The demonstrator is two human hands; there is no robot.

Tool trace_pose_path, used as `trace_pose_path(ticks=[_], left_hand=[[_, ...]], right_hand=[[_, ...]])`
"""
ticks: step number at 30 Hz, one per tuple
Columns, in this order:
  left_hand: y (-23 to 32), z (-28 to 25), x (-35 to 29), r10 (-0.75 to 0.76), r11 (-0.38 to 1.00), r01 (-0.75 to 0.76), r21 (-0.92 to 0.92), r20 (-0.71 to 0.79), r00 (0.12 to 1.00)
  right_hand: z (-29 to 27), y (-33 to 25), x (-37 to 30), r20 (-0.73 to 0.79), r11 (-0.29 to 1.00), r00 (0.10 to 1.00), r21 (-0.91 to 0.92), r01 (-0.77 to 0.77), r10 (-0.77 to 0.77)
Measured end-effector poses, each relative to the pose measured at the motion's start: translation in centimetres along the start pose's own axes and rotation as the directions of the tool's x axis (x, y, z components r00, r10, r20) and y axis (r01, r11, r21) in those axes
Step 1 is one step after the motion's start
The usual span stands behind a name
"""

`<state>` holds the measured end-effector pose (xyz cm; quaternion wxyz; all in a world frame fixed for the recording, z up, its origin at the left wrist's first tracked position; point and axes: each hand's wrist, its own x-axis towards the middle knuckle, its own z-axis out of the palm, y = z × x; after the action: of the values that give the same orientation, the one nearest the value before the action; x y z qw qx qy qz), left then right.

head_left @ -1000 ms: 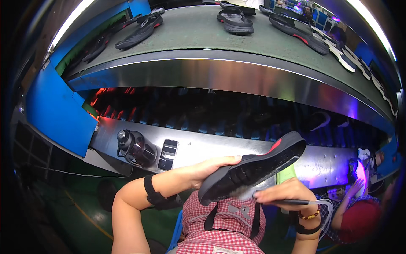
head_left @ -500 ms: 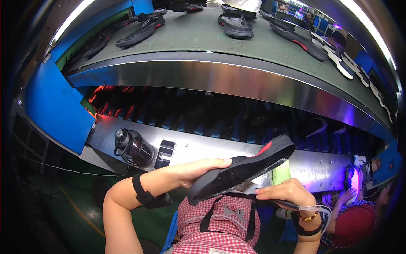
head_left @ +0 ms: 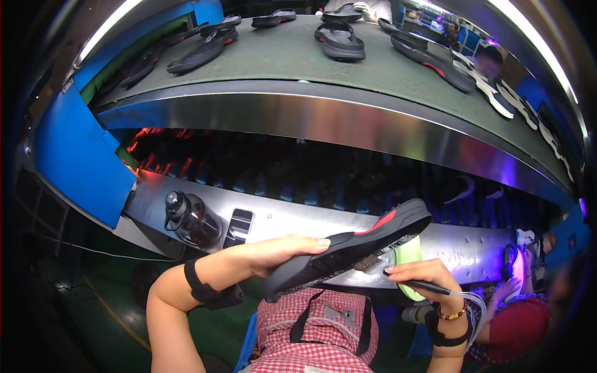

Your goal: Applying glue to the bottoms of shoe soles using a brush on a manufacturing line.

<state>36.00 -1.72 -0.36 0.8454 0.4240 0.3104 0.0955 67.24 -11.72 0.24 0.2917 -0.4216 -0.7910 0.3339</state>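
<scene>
Bottle (head_left: 194, 222) left, slot (head_left: 280, 165) beyond shoe (head_left: 351, 252) (seemingly open)

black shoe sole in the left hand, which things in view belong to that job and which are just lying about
Job in hand:
black shoe sole, in left hand
brush, in right hand
black soles on green belt, probably

Just lying about, apparently:
dark bottle

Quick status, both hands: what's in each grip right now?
Left hand: closed, holding the black shoe sole with a red patch.
Right hand: closed, holding the brush by its black handle.
</scene>
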Motion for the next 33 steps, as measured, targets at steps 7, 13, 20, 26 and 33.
trace_pose_path(ticks=[7,13,20,26,33], left_hand=[[-0.1,0.3,1.3,-0.03,0.994,0.039,-0.105,0.077,0.997],[-0.3,1.1,1.5,-0.04,0.999,0.041,-0.012,0.07,0.997],[-0.4,0.8,1.0,-0.059,0.998,0.058,0.019,0.073,0.996],[-0.2,0.4,0.1,-0.061,0.998,0.061,0.003,0.018,0.998],[-0.3,-0.1,-0.3,-0.016,0.996,0.015,0.084,0.004,1.0]], right_hand=[[2.7,-1.7,1.4,0.041,0.929,0.99,0.353,0.11,-0.133],[2.7,-1.7,3.1,0.215,0.945,0.959,0.306,0.116,-0.187],[1.4,-0.9,1.4,0.24,0.998,0.969,0.047,0.043,-0.053],[0.0,-0.8,-0.3,0.019,0.999,0.999,-0.011,0.03,-0.03],[-0.7,0.4,-1.5,-0.118,0.997,0.992,-0.069,0.036,-0.044]])
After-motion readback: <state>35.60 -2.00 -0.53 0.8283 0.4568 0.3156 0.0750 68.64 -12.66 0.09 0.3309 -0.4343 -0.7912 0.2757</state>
